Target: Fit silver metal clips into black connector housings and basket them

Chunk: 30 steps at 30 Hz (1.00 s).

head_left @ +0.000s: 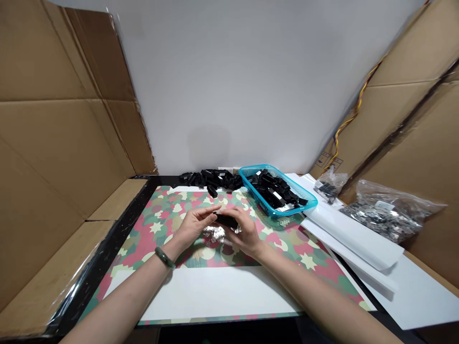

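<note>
Between my two hands, over the middle of the patterned mat, is a small black piece (226, 220); its exact kind does not show. My right hand (245, 231) curls around its right end, with the fingers over the top and the thumb below. At its left end, my left hand (194, 226) pinches with thumb and forefinger; a dark green bangle sits on that wrist. Just beneath the hands lies a little heap of shiny silver bits (215, 233), partly covered by the fingers.
A blue plastic basket (263, 205) full of black pieces stands at the back right. More black pieces (211, 179) lie heaped along the wall. Clear bags of metal parts (387, 215) and white sheets (353, 234) are on the right. Cardboard walls (53, 143) close in both sides.
</note>
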### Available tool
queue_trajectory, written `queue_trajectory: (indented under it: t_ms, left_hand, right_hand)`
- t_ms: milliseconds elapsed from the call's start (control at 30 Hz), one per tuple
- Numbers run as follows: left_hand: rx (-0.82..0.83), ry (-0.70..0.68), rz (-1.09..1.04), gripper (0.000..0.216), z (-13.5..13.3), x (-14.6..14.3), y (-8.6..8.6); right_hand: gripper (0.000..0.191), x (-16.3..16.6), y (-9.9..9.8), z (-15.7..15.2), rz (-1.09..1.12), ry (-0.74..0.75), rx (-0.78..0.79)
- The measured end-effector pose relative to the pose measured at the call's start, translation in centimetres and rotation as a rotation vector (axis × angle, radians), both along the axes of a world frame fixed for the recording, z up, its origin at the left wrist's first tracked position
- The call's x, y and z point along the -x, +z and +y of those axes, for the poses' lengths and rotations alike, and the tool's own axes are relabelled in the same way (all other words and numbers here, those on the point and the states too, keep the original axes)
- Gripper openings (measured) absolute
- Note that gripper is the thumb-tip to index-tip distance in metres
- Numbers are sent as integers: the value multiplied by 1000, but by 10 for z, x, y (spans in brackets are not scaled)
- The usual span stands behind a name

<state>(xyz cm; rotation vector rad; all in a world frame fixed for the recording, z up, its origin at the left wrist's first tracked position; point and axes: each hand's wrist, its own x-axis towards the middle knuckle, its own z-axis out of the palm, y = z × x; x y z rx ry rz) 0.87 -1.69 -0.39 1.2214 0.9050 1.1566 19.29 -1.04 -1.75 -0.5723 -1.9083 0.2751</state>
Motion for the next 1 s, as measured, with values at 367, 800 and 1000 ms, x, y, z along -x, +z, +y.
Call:
queue_trajectory:
  t_ms: [367, 800, 1000]
  left_hand:
    - [-202, 423, 149, 22, -5, -16, -12]
    - [120, 367, -114, 30, -2, -21, -19]
    - [229, 380, -180, 36, -3, -21, -17]
  right_hand:
    - [49, 12, 10, -9, 559, 114, 983]
    - [54, 12, -1, 2, 743, 277, 1313]
    - [51, 14, -4, 3, 789, 293, 1355]
